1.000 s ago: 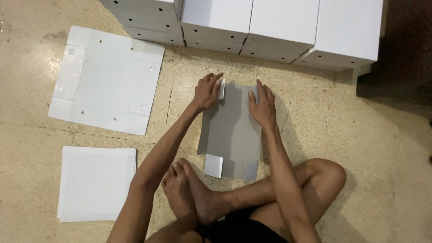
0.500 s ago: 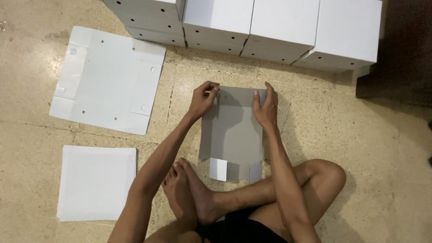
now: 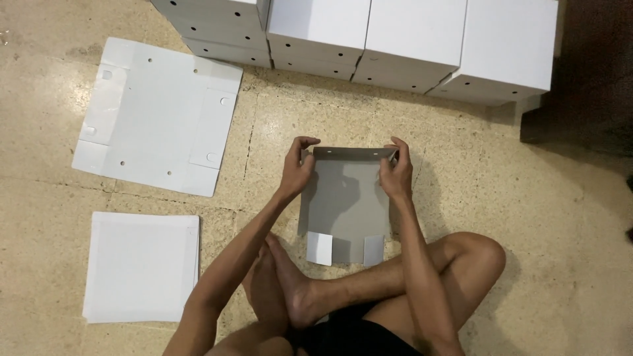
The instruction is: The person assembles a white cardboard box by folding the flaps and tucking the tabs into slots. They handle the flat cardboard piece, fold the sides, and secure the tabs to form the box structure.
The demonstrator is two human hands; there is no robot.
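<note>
Speckled beige floor [image 3: 541, 198] fills the head view, with a dark strip at 3 o'clock along the right edge.

Head view, centre: a grey cardboard sheet [image 3: 346, 204] lies flat on the floor just ahead of the person's crossed legs. Its far edge is folded up into a low wall, and two small pale flaps stand along its near edge, close to the feet.

Left hand [image 3: 298, 168]: clenched on the far left corner of the sheet, fingers curled over the raised edge, thumb on the side flap.

Right hand [image 3: 395, 173]: grasping the far right corner of the same sheet, fingers pinched around the folded edge.

At 12 o'clock: a row of assembled white boxes [image 3: 369, 36] stacked against one another, with small round holes in their sides, well apart from the hands.

At 10 o'clock: a large flat white cardboard blank [image 3: 155, 115], unfolded, with creases and small holes, lying on the floor.

At 8 o'clock: a neat stack of white square sheets [image 3: 142, 267], just beside the person's left forearm.

At 6 o'clock: bare feet and crossed legs, dark shorts at the bottom edge.
</note>
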